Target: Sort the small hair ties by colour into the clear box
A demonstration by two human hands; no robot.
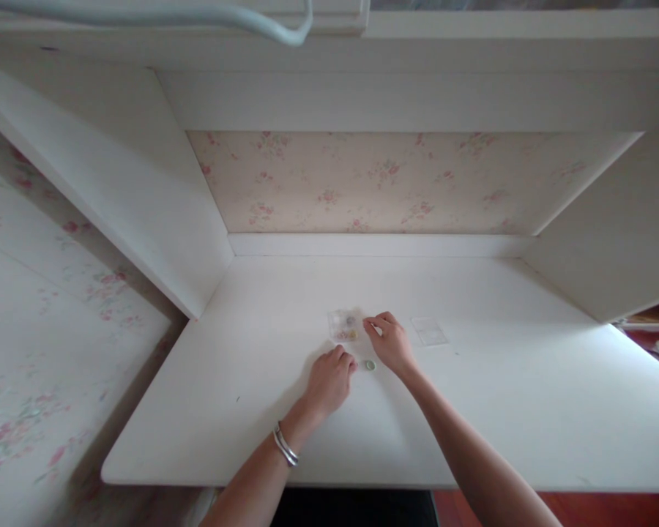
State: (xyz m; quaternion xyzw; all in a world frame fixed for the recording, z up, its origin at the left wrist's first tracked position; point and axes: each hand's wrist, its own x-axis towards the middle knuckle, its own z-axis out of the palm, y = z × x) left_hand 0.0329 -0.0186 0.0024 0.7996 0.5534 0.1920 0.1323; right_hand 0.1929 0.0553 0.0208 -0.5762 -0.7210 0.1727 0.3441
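Head view, the only view: a white desk (pixel 472 410) set in an alcove with floral wallpaper (pixel 384 183) behind and white side panels. Near the desk's middle lies a small clear box (pixel 343 325) holding small yellowish and grey pieces; their kind is too small to tell. Well to its right, apart from it, lies a flat clear lid (pixel 429 331), so the box stands open and uncovered. The right hand (pixel 391 342) rests just right of the clear box, fingers bent and drawn together, the fingertips at or touching the box's right edge; whether they pinch a piece cannot be told at this size. The left hand (pixel 329 380) sits lower and nearer the person, fingers curled in and pressed close, the tips pointing toward a small green round piece (pixel 370 364) that lies on the desk between the two hands; the tips are just beside it, contact not resolvable. A silver bangle (pixel 285 446) is on the left wrist. Judgement on progress: the lid is off and at least one piece is out on the desk, while most of the contents appear to remain in the box, so the handling of pieces reads as early to middle, with the lid not put back.
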